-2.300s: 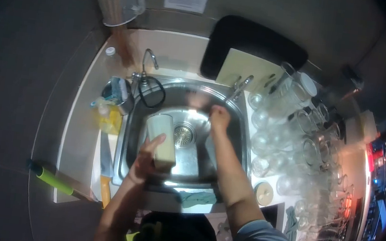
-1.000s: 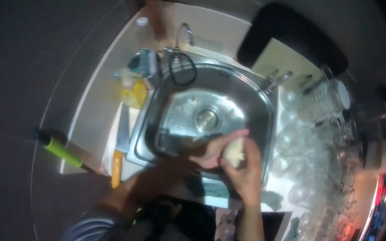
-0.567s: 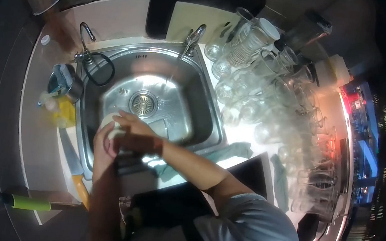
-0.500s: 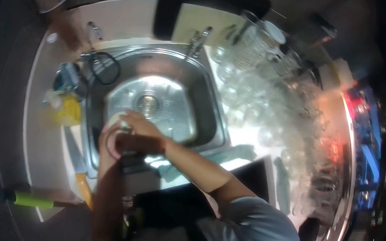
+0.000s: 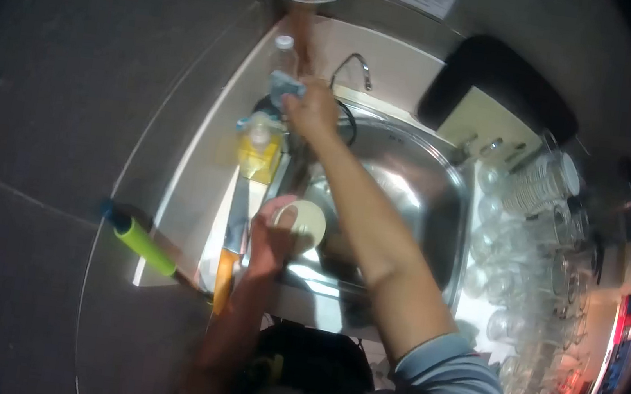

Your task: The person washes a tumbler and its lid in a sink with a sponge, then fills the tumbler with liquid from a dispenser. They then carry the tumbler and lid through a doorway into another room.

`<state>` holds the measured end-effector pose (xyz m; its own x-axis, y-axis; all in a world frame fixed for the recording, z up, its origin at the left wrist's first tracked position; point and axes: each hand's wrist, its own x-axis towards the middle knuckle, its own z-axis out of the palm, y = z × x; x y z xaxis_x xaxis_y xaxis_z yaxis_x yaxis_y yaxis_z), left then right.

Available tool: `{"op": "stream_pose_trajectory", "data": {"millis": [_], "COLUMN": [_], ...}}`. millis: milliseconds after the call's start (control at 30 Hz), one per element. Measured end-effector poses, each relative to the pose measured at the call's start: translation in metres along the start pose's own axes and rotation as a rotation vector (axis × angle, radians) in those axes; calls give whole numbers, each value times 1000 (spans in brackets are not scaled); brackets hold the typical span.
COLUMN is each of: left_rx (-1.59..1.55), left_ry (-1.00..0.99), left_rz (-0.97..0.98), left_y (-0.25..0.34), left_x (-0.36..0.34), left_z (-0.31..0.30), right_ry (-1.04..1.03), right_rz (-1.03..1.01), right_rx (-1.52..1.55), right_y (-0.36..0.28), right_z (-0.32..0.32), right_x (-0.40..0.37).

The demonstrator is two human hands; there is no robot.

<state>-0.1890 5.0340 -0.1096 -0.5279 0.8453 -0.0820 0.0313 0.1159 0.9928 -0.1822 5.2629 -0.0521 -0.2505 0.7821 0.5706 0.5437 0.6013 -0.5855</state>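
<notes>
My left hand (image 5: 269, 240) is closed round a pale cup (image 5: 303, 224) near the left front of the steel sink (image 5: 440, 212); its round opening faces up toward me. My right hand (image 5: 314, 110) reaches to the back left corner, past the sink's rim. Its fingers are closed on a crumpled blue-grey cloth (image 5: 287, 89). Just behind the cloth stands a clear bottle with a white cap (image 5: 284, 45). A yellow sponge-like block (image 5: 258, 165) sits left of the sink, with a pale pump-like top (image 5: 259, 136) by it.
A knife with an orange handle (image 5: 224, 280) lies along the sink's left side. A green-handled tool (image 5: 144, 245) juts over the counter's left edge. Many glasses (image 5: 516, 261) crowd the right counter. A curved tap (image 5: 361, 69) and a cutting board (image 5: 486, 123) stand at the back.
My right hand has left the cup and reached to the back left, where it has taken hold of the cloth. My left hand keeps the cup. The view has turned leftward.
</notes>
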Motion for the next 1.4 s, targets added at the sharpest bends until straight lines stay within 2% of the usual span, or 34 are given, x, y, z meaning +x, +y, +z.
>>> {"op": "stream_pose_trajectory", "data": {"millis": [33, 100, 167, 200, 300, 367, 500, 800, 900, 1000, 1100, 1133, 1167, 1200, 1233, 1267, 1367, 1400], "left_rx": [92, 274, 315, 447, 814, 1015, 1073, 1261, 1150, 928, 435, 211, -11, -445, -457, -466, -445, -436], "left_ry": [-9, -32, 69, 57, 16, -20, 28, 8, -41, 191, 141, 31, -79, -184, -216, -251, -347, -391], "left_rz": [38, 104, 564, 511, 333, 192, 284, 172, 233, 508, 367, 198, 26, -106, -124, -148, -130, -89], "left_y": [4, 50, 74, 88, 118, 125, 115, 116, 114, 99, 66, 56, 44, 34, 23, 34, 35, 27], "left_x": [1, -1, 7, 14, 41, 58, 64, 60, 60, 32, 23, 26, 30, 34, 34, 24, 9, 12], "left_z": [-11, -29, -34, -37, -44, -42, -42, -41, -51, -53, -23, -5, 13, 33, 44, 55, 88, 95], "right_ry": [11, 15, -11, -22, -62, -155, -243, -232, -263, -194, 57, 86, 121, 94, 57, 36, -37, 42], "right_rz": [121, 324, 561, 687, 703, 750, 821, 868, 908, 883, 670, 467, 214, -22, -242, -208, 271, 223], "right_rx": [135, 431, 537, 597, 982, 1104, 1246, 1257, 1320, 1287, 1177, 826, 632, 297, -47, 58, 368, 290], "right_y": [1, -4, -17, -15, -20, -32, -30, -29, -24, 0, 13, 10, -2, -1, 4, 24, 67, 64], "right_z": [-6, -37, -72, -77, -68, -72, -68, -65, -75, -97, -112, -115, -122, -124, -129, -128, -135, -144], "right_x": [0, -8, -35, -49, -85, -86, -84, -83, -83, -93, -127, -143, -155, -162, -169, -165, -150, -154]}}
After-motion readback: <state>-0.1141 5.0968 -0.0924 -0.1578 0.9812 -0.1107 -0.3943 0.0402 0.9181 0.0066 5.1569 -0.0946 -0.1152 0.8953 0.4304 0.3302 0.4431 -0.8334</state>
